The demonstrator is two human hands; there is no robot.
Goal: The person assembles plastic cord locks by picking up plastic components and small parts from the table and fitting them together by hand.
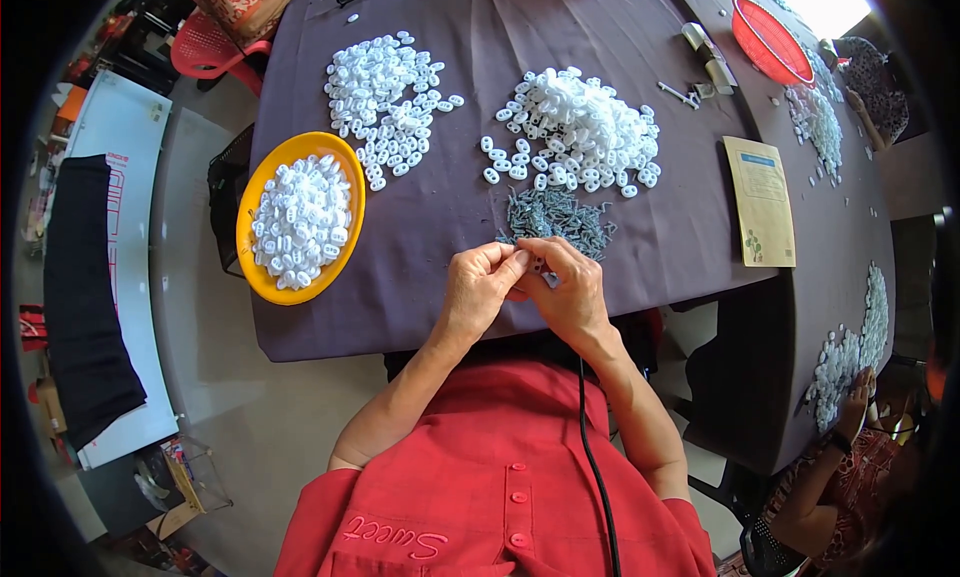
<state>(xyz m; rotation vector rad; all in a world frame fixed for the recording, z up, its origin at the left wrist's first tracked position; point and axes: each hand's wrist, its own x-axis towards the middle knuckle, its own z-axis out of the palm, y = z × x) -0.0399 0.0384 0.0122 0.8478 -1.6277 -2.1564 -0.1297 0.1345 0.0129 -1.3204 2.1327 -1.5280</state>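
My left hand [480,285] and my right hand [572,293] meet at the table's near edge, thumbs and fingertips pinched together. What the left fingertips grip is too small and covered to name. Small white oval pieces [545,273] with two dark holes show partly under the curled fingers of my right hand. Just beyond the fingers lies a heap of thin blue-grey pins or screws [556,217]. Behind it is a large pile of white two-holed oval pieces [590,127]. Another pile of white pieces [375,82] spreads farther left.
A yellow oval bowl [358,202] full of white pieces stands at the table's left edge. To the right lie a brown paper packet [760,207], a cutter-like tool [708,57] and a red basket [770,39]. Other people [825,497] sit around the dark-covered table [450,217].
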